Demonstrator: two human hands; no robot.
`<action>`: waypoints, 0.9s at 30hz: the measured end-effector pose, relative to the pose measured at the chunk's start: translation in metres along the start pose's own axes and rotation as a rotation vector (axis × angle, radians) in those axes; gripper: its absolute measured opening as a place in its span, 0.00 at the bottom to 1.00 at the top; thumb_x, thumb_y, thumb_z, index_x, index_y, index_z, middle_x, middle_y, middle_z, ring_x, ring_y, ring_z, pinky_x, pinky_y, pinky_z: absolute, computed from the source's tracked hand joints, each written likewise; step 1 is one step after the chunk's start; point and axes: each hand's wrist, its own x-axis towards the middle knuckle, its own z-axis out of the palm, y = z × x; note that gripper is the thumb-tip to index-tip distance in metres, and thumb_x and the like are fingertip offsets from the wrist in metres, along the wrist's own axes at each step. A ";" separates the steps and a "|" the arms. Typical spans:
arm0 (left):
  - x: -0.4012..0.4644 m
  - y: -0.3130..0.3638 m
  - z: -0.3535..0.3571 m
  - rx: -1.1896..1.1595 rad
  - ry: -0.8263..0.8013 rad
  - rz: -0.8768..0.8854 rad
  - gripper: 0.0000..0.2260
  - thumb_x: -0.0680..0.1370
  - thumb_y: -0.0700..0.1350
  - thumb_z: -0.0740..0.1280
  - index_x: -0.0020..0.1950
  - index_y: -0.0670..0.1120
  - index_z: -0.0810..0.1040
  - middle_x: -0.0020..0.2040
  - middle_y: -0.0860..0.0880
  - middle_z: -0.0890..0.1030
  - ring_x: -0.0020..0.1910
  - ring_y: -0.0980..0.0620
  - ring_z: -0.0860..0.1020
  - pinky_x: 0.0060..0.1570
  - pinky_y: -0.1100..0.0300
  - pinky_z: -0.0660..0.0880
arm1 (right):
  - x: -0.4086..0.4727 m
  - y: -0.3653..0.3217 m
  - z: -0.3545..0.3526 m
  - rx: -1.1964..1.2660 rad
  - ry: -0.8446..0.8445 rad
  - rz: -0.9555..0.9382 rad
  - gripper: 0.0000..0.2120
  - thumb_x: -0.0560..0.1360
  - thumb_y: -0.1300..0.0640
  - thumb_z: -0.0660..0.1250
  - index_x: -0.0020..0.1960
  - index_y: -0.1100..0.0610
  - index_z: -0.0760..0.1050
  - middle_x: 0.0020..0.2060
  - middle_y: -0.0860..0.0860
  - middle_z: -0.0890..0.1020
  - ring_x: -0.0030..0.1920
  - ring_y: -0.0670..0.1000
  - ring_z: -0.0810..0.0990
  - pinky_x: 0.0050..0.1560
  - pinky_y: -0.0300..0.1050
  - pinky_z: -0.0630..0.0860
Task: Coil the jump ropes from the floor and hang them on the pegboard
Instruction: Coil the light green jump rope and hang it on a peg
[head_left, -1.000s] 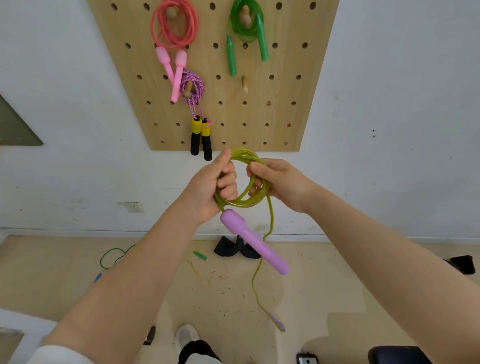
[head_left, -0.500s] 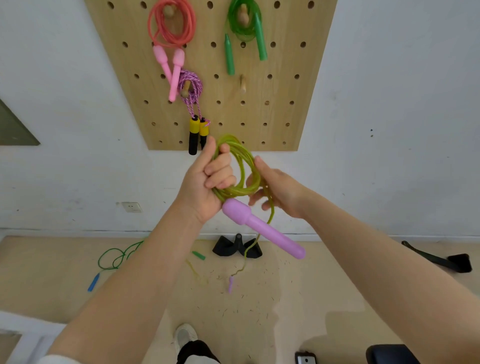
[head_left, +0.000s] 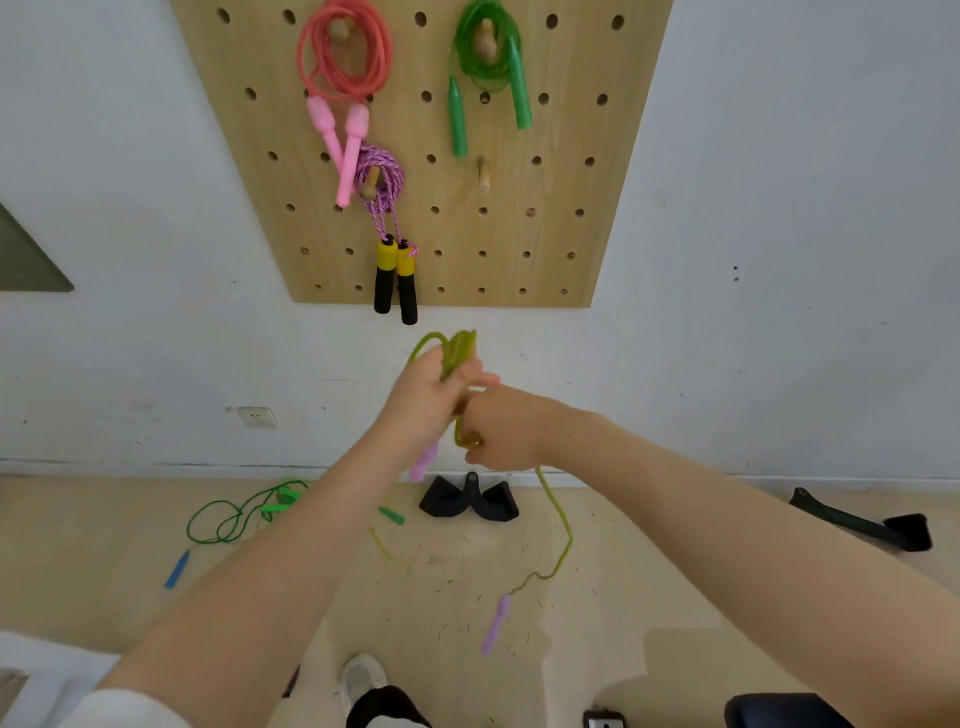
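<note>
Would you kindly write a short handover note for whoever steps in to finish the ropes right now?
Left hand grips the coil of the yellow-green rope; right hand pinches its strand just below.
Its tail and one purple handle hang loose; the other handle shows under the left hand.
Done: pink rope, green rope and braided rope hang on the pegboard.
Left: finish coiling, hang it on the free peg, then coil the floor rope.

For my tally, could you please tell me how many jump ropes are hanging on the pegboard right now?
3. A coral rope with pink handles hangs top left, a green rope top right, and a purple braided rope with yellow-black handles below the coral one. One peg is bare.
</note>
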 end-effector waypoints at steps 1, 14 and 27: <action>-0.001 -0.002 0.002 0.118 0.009 0.017 0.07 0.80 0.46 0.61 0.43 0.46 0.71 0.37 0.52 0.76 0.32 0.62 0.77 0.32 0.70 0.69 | -0.003 -0.004 -0.006 0.017 0.002 -0.044 0.15 0.74 0.62 0.62 0.29 0.60 0.66 0.32 0.54 0.73 0.35 0.52 0.69 0.38 0.42 0.68; 0.002 -0.015 -0.004 -0.217 0.072 -0.172 0.08 0.79 0.46 0.62 0.41 0.45 0.73 0.22 0.56 0.63 0.22 0.57 0.58 0.22 0.65 0.56 | -0.024 0.040 -0.034 0.063 0.057 0.212 0.15 0.73 0.63 0.62 0.59 0.55 0.68 0.43 0.51 0.72 0.44 0.52 0.71 0.41 0.45 0.70; 0.001 -0.008 0.009 -0.270 -0.068 -0.170 0.13 0.81 0.52 0.57 0.52 0.43 0.75 0.45 0.45 0.80 0.44 0.50 0.78 0.45 0.55 0.75 | -0.017 0.002 -0.029 0.059 0.156 -0.086 0.12 0.76 0.51 0.63 0.42 0.59 0.78 0.30 0.48 0.72 0.36 0.50 0.71 0.33 0.40 0.66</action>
